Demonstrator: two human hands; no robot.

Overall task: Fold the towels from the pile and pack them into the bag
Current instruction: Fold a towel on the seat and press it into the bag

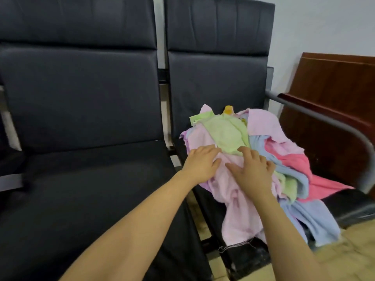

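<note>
Pastel terry towels (269, 151) lie heaped on the right-hand seat (345, 203), spilling over its front edge. Both hands — left hand (199, 164), right hand (252, 169) — rest flat, fingers spread, on the pink towel (235, 201). Picking is just starting; next, pinch it free. No bag visible.

The hands (203, 165) cover part of the pink towel (235, 199), and most towels in the pile (284, 159) lie hidden underneath.

place: waiting area or office | cue: linked black padded seats (81, 98), steel armrest (324, 118), wooden desk (334, 82)
</note>
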